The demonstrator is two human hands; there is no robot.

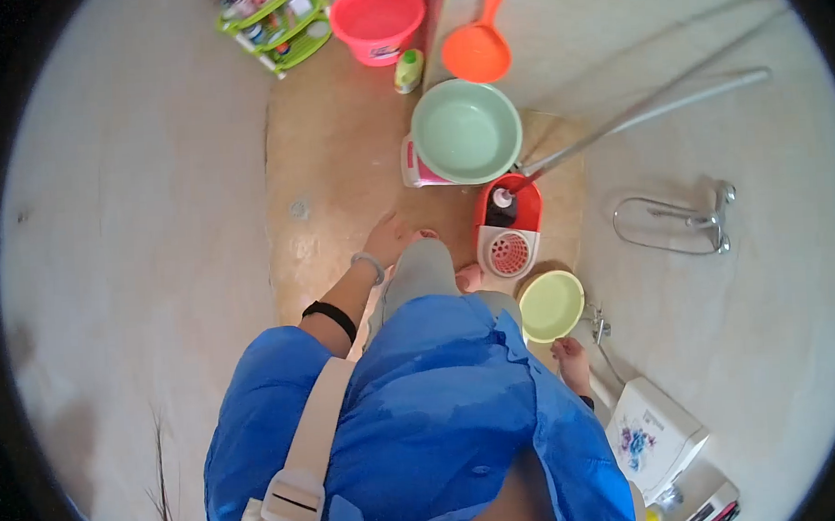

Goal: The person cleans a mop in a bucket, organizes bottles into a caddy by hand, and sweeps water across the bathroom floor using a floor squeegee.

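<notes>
My left hand (388, 238) is held low over the tan floor beside my left knee, with nothing visible in it. Its fingers point forward and look partly apart. My right hand (571, 351) is just below the rim of a yellow-green basin (552, 307), its fingers curled; whether they touch the rim or hold anything is too small to tell. In front of my feet stands a red and white mop bucket (510, 254) with a mop handle leaning out of it. A pale green basin (466, 131) sits beyond the bucket.
An orange dipper (477, 53), a pink bucket (376, 22), a green bottle (409, 71) and a green shelf rack (291, 29) stand ahead. On the right wall is a chrome shower tap (712, 218). A white flowered box (651, 437) is behind my right hand.
</notes>
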